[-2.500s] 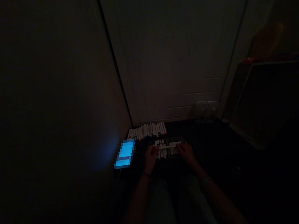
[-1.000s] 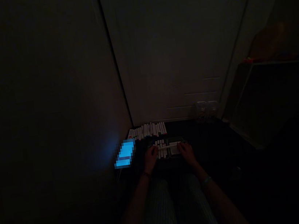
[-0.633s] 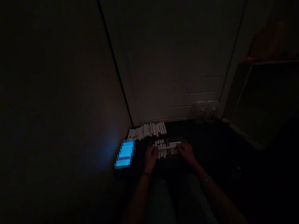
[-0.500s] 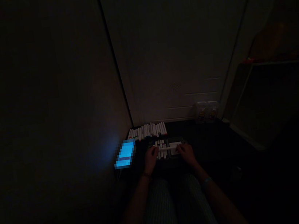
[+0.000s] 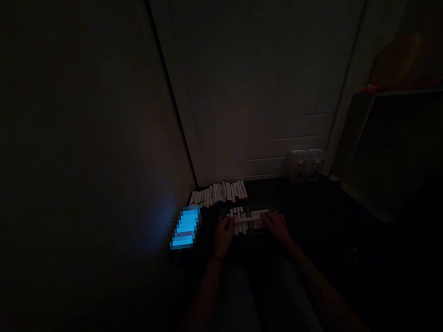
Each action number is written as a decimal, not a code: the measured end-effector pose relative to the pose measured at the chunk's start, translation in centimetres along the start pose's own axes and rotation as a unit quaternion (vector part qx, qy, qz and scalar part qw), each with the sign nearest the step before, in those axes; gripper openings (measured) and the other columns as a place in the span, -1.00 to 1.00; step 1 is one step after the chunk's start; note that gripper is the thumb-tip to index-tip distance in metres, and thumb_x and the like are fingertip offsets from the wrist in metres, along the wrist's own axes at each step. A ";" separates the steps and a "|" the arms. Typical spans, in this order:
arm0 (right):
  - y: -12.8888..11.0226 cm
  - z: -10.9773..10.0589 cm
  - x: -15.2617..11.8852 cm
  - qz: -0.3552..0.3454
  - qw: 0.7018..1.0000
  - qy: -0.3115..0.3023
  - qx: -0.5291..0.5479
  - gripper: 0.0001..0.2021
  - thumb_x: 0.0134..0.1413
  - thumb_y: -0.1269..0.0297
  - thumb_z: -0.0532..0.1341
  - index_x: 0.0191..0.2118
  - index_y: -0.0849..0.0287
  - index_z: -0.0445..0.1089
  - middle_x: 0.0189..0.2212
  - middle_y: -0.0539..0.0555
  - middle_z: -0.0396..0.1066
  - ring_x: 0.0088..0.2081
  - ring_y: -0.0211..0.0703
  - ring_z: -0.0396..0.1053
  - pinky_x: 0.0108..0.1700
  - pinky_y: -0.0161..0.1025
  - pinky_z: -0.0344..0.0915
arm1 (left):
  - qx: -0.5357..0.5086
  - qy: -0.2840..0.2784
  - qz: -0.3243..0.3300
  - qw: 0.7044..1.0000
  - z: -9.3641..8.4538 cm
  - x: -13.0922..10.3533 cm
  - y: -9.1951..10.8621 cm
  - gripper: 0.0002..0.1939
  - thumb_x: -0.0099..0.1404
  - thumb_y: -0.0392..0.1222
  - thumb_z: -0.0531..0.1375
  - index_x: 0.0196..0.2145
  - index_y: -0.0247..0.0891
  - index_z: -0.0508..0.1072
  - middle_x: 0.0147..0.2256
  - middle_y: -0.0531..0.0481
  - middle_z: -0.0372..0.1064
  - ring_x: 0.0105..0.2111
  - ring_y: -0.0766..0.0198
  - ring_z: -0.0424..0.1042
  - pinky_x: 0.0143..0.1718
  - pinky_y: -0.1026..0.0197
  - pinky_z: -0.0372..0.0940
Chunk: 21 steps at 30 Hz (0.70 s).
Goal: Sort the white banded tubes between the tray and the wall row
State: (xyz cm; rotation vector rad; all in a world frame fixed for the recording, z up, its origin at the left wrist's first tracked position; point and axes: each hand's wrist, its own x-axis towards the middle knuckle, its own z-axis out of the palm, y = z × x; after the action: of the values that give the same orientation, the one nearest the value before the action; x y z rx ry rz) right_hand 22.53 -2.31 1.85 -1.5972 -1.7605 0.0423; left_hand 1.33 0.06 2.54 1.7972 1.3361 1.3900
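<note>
Between my two hands a white marker [image 5: 248,219] lies level, an end in each. My left hand [image 5: 225,232] is closed on its left end, and my right hand [image 5: 275,224] pinches the right end. Beneath it sits a clear plastic case [image 5: 265,206] with two sides. Several white markers [image 5: 239,228] stand in rows in its left side, and a pale card-like piece [image 5: 258,223] lies in the right side. The dim light hides the fingertips and any writing on the marker.
A long row of white markers [image 5: 219,193] lies along the back of the dark table [image 5: 312,208]. On the left glows a blurred blue screen [image 5: 186,227]. Two clear plastic cases [image 5: 306,165] stand at the back right against the wall. A shelf unit [image 5: 367,157] is at the right.
The picture has grown a little darker. Both hands and the marker between them stay in nearly the same place.
</note>
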 end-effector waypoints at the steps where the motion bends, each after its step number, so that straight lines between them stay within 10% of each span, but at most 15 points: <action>1: 0.0 0.0 0.0 -0.005 1.000 0.001 -0.003 -0.66 0.13 0.11 -0.06 -0.29 0.13 0.40 -0.37 0.04 0.40 -0.26 -0.25 0.26 -0.19 -0.36 -0.01 | 0.006 -0.001 0.001 1.000 0.0 0.0 -0.1 -0.64 0.14 0.02 0.00 -0.34 -0.32 0.42 -0.40 -0.02 0.38 -0.36 0.27 0.31 -0.31 0.26 0.19; 21: -0.2 0.1 -0.2 -0.006 1.000 0.012 -0.017 -0.59 0.17 0.10 -0.14 -0.30 0.16 0.40 -0.37 0.06 0.40 -0.25 -0.23 0.24 -0.17 -0.30 -0.07 | -0.022 -0.029 0.006 0.999 0.0 -0.1 0.5 -0.67 0.10 0.01 0.07 -0.32 -0.30 0.42 -0.44 0.00 0.36 -0.44 0.32 0.30 -0.40 0.29 0.19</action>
State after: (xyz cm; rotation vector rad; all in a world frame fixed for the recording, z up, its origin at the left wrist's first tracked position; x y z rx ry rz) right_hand 22.33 -2.48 1.81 -1.6044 -1.7608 -0.0114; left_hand 1.54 -0.26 2.87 1.8051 1.2572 1.3537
